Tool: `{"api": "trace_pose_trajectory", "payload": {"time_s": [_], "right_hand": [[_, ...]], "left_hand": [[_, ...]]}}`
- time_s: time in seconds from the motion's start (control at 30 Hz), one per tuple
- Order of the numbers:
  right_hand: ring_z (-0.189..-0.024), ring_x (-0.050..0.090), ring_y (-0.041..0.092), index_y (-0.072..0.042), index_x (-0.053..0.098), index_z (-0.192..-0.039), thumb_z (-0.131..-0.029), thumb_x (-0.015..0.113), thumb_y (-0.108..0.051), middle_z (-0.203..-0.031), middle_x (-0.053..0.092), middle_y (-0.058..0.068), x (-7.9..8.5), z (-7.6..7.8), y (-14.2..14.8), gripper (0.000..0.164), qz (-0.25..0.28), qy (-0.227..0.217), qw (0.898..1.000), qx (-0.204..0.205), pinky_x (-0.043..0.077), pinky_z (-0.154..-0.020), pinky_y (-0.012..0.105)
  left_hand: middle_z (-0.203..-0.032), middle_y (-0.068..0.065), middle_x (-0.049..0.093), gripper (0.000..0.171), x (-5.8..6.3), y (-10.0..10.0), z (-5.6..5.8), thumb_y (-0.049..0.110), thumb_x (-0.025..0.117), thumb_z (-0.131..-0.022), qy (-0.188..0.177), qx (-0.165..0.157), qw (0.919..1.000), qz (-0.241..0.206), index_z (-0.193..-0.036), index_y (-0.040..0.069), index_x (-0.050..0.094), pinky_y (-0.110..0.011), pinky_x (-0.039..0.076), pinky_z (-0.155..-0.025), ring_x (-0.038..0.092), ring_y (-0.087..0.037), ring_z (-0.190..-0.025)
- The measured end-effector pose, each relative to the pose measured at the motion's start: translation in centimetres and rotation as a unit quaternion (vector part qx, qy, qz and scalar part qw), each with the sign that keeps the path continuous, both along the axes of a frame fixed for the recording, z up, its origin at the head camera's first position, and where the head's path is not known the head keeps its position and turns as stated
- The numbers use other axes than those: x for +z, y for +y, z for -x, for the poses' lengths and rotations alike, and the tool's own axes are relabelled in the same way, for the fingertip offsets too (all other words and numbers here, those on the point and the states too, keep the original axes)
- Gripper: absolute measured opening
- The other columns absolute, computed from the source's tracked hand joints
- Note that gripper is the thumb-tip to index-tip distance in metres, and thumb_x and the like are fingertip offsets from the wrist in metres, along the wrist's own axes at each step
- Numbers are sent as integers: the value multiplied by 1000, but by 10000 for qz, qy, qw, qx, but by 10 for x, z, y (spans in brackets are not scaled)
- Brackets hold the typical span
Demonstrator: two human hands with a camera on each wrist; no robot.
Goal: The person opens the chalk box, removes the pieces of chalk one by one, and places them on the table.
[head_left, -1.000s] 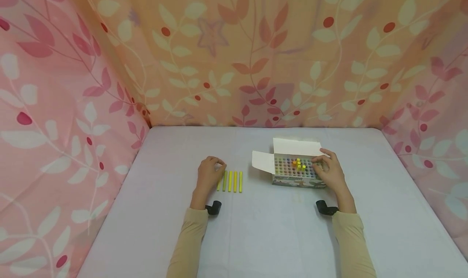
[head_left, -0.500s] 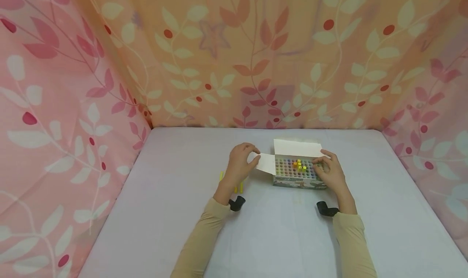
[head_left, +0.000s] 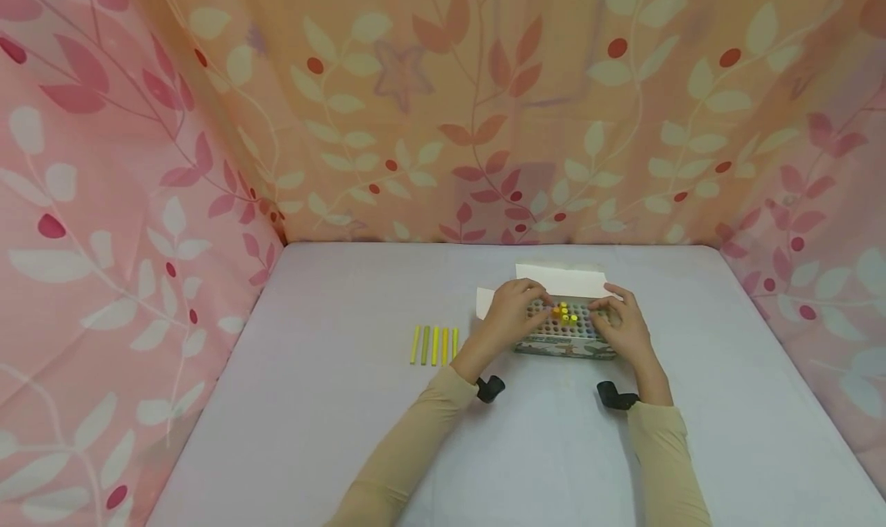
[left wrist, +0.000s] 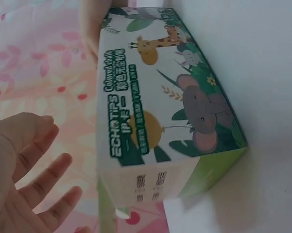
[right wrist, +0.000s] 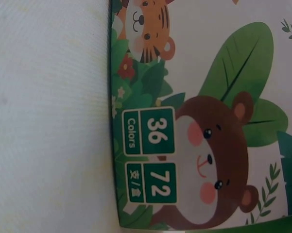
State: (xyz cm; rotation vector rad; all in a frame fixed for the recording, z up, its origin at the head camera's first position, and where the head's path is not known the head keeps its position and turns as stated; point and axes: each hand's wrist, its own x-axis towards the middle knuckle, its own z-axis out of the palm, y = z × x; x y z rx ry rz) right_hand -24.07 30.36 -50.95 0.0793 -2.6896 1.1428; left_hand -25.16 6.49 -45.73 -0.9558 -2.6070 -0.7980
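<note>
A lidded chalk box [head_left: 564, 347] stands with its top raised, and rows of colored chalk ends fill it. Several yellow chalks [head_left: 565, 311] and an orange chalk [head_left: 556, 311] stick up above the rest. My left hand [head_left: 512, 311] reaches over the left part of the box, fingertips right beside the orange chalk. In the left wrist view no chalk shows at the left hand [left wrist: 29, 170], whose fingers are spread apart. My right hand [head_left: 623, 327] holds the box's right end, its fingers curved over the edge. The right wrist view shows only the box's printed front [right wrist: 209, 145].
Several yellow and greenish chalk sticks [head_left: 434, 345] lie side by side on the white table [head_left: 332, 404], left of the box. A white side flap [head_left: 483, 302] sticks out to the left, partly behind the left hand. Floral curtains [head_left: 443, 127] surround the table.
My left hand has moved right from the row of chalk sticks, past the side flap, to above the box. The right hand has stayed at the box's right end.
</note>
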Motion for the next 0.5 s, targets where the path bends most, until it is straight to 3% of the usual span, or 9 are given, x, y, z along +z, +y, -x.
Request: {"api": "trace_pose_trajectory", "payload": {"time_s": [0.27, 0.5], "right_hand": [[-128, 31, 48, -2, 62, -96, -84, 61, -10, -143, 31, 18, 3, -1, 0, 14, 12, -92, 10000, -28, 23, -100, 66], [-126, 33, 48, -3, 63, -95, -84, 62, -10, -142, 33, 19, 2, -1, 0, 14, 34, 24, 10000, 60, 25, -97, 66]], "left_hand": [[-111, 6, 61, 14, -5, 22, 7, 32, 63, -87, 278, 77, 9980, 568, -98, 24, 68, -35, 37, -100, 52, -16, -113], [-119, 7, 55, 22, -9, 39, 6, 43, 61, -87, 4, 172, 9932, 1153, -103, 28, 65, -47, 29, -108, 43, -18, -122]]}}
